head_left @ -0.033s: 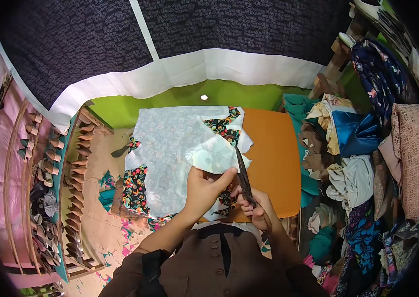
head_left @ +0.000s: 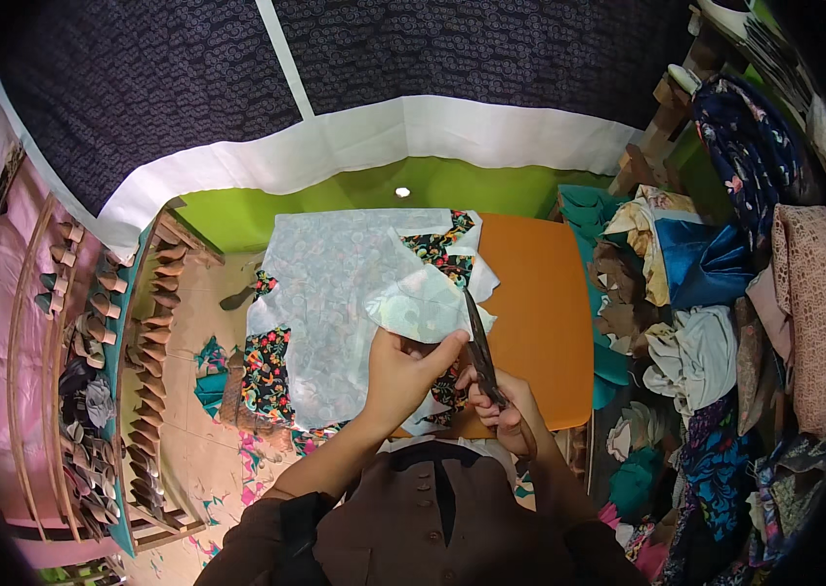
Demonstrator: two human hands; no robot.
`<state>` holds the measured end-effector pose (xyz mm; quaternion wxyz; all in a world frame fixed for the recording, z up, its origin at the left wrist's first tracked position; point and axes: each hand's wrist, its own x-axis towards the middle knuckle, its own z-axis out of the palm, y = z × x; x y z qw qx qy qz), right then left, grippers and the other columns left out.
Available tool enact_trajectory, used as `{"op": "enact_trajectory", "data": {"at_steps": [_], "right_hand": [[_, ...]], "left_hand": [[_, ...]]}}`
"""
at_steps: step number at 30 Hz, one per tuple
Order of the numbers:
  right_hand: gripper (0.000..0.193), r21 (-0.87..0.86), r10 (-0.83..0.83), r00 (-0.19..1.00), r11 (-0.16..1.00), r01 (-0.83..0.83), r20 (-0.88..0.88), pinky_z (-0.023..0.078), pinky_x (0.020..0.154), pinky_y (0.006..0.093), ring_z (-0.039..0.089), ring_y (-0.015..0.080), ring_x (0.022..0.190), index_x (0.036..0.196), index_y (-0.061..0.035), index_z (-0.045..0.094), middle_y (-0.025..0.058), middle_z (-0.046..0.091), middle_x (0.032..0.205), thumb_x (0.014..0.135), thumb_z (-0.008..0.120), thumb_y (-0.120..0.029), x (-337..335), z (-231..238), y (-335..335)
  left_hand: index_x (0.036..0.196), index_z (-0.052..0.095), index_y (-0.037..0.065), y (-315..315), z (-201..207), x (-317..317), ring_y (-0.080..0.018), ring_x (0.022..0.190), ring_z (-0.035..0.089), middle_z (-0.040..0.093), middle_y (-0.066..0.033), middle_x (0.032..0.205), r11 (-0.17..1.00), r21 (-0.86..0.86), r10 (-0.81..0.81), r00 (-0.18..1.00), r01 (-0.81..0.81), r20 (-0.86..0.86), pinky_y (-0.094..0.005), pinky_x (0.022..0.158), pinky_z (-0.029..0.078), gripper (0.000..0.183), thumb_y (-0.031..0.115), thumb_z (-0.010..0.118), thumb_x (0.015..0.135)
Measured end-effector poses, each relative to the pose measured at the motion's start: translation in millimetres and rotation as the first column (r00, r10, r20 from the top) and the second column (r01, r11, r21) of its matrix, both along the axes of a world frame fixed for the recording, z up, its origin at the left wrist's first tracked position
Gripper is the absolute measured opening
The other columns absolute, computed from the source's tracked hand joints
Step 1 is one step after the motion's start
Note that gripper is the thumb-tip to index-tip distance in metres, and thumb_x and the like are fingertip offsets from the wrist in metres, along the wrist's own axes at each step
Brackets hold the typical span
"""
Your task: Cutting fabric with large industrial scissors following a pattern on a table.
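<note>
My left hand pinches the near edge of a pale, whitish fabric piece, with fingers beneath and thumb on its right side. My right hand grips a pair of dark scissors, whose blades point away from me along the piece's right edge. Whether the blades are parted is hard to make out. Under both lies a larger cloth with its whitish back upward. Its black floral side shows at the left, and more of the print appears at the upper right.
The cloth rests on an orange tabletop. Shelves of wooden shoe forms stand at left, above a floor with fabric scraps. Piled fabrics, including a shiny blue one, crowd the right side. A dark patterned curtain hangs at the back.
</note>
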<state>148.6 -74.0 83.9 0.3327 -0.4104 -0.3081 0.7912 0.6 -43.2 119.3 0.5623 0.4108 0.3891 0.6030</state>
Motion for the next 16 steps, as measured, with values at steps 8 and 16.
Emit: {"op": "enact_trajectory", "data": {"at_steps": [8, 16], "right_hand": [[0.024, 0.06, -0.019, 1.0, 0.998, 0.018, 0.01, 0.019, 0.041, 0.014, 0.026, 0.0011, 0.048, 0.099, -0.0007, 0.046, -0.0042, 0.032, 0.063, 0.088, 0.034, -0.018, -1.9, 0.7, -3.9], [0.028, 0.227, 0.001, 0.999, 0.974, -0.008, 0.034, 0.023, 0.043, 0.0135, 0.028, 0.0016, 0.051, 0.103, -0.0039, 0.042, -0.004, 0.034, 0.066, 0.091, 0.033, -0.027, -2.5, -2.4, -4.1]], "left_hand": [[0.101, 0.048, -0.001, 3.6, -0.7, -3.6, -0.0085, 0.078, 0.054, 0.056, -0.0039, 0.089, 0.997, -0.046, -0.056, 0.998, 0.055, -0.008, -0.0212, 0.066, 0.044, 0.035, -0.001, 0.065, 0.07], [0.101, 0.049, 0.0, 3.3, -2.9, -7.3, -0.0063, 0.072, 0.053, 0.057, -0.0023, 0.086, 0.984, -0.1, -0.159, 0.983, 0.15, -0.091, -0.0193, 0.06, 0.043, 0.034, 0.003, 0.066, 0.071]]}}
